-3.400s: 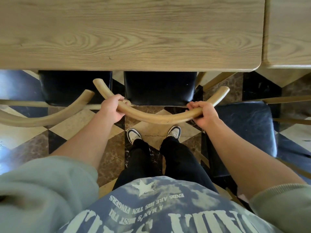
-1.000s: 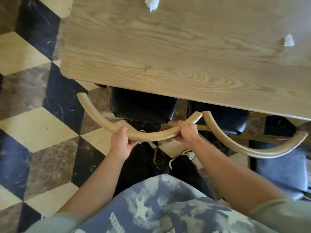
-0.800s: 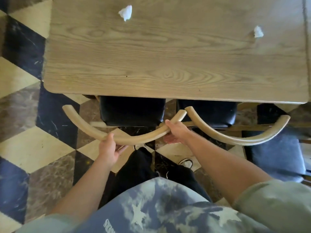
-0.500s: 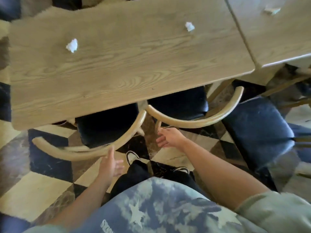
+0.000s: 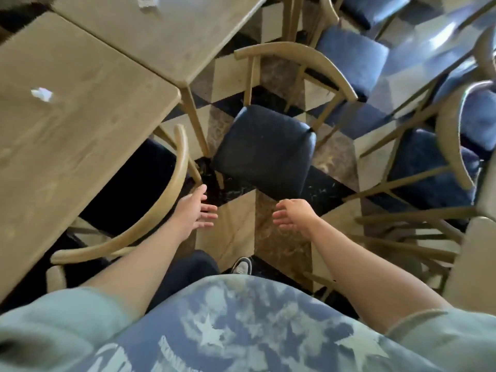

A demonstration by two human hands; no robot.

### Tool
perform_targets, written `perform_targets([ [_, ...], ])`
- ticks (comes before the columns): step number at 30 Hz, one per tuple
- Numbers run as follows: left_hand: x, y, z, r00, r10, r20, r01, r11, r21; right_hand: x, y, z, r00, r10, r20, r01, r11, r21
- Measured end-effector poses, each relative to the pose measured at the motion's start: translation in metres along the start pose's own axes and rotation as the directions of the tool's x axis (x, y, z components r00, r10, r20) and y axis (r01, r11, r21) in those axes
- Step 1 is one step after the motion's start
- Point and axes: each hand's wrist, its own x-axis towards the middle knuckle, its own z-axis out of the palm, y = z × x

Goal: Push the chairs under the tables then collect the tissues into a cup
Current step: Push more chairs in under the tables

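Standing over checkered floor (image 5: 236, 232): two wooden surfaces, near (image 5: 67, 146) and far (image 5: 171, 30), one crumpled tissue (image 5: 41, 94) on near, another tissue (image 5: 148, 2) on far. Tucked chair (image 5: 161, 200) left, pulled-out chair (image 5: 265, 146) centre. Left hand (image 5: 194, 212) and right hand (image 5: 294, 210) empty, fingers spread.

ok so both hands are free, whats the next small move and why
Probably reach both hands to the curved backrest of the pulled-out chair ahead. Its dark seat stands fully clear of the table, while the chair by the left hand is already tucked under. The right hand is open too, holding nothing.
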Motion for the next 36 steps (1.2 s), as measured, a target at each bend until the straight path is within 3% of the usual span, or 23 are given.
perform_targets([
  [4, 0.034, 0.044, 0.046, 0.997, -0.009, 0.082, 0.001, 0.995, 0.096, 0.015, -0.003, -0.049, 0.992, 0.058, -0.108, -0.041, 0.986, 0.16],
  [8, 0.077, 0.074, 0.086, 0.993, -0.064, 0.102, 0.055, 0.995, 0.084, 0.033, -0.019, -0.081, 0.986, 0.121, -0.117, -0.092, 0.969, 0.228],
  [12, 0.12, 0.113, 0.128, 0.984, -0.081, 0.157, 0.087, 0.996, -0.028, 0.064, -0.072, -0.107, 0.982, 0.153, -0.109, -0.132, 0.975, 0.179],
  [17, 0.157, 0.162, 0.161, 0.974, -0.122, 0.192, 0.16, 0.968, -0.195, 0.105, -0.171, -0.131, 0.988, 0.091, -0.126, -0.09, 0.996, 0.012],
  [23, 0.186, 0.203, 0.17, 0.979, -0.184, 0.087, 0.203, 0.921, -0.333, 0.154, -0.275, -0.137, 0.988, -0.128, -0.084, 0.118, 0.986, -0.117],
  [29, 0.196, 0.228, 0.188, 0.974, -0.226, -0.028, 0.183, 0.85, -0.494, 0.209, -0.336, -0.141, 0.984, -0.167, 0.068, 0.179, 0.947, -0.265],
  [34, 0.199, 0.243, 0.234, 0.953, -0.246, -0.175, 0.102, 0.807, -0.581, 0.282, -0.375, -0.149, 0.954, -0.225, 0.2, 0.286, 0.886, -0.366],
  [36, 0.196, 0.244, 0.263, 0.924, -0.299, -0.238, 0.093, 0.779, -0.62, 0.309, -0.384, -0.156, 0.949, -0.185, 0.257, 0.279, 0.874, -0.398],
])
